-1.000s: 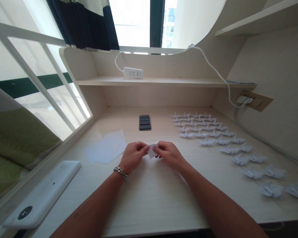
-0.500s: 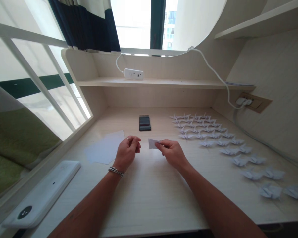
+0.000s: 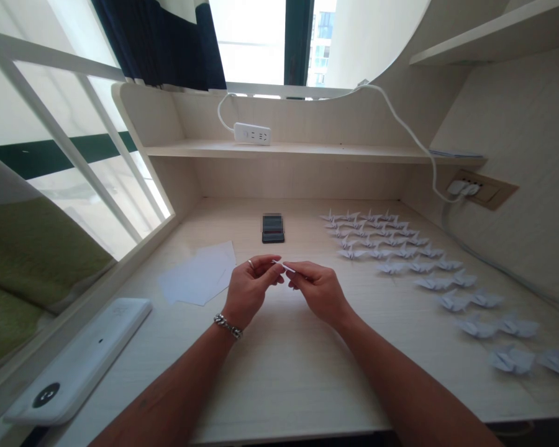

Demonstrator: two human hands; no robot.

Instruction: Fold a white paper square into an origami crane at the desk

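Working the small paper [image 3: 289, 269] between two sets of fingertips, the person seemed to be midway through a fold; the right hand [image 3: 323, 290] pinched one end while the left hand [image 3: 250, 290] gripped the other; the piece sat above the middle of the table [image 3: 279, 379], between the sheets [image 3: 198, 273] and the rows of cranes [image 3: 511, 359]; the next move, by the look of it, called for a steady pinch and a neat crease; half a second earlier, the left hand was off the paper and its face showed; now it was nearly edge-on, both hands meeting at it.
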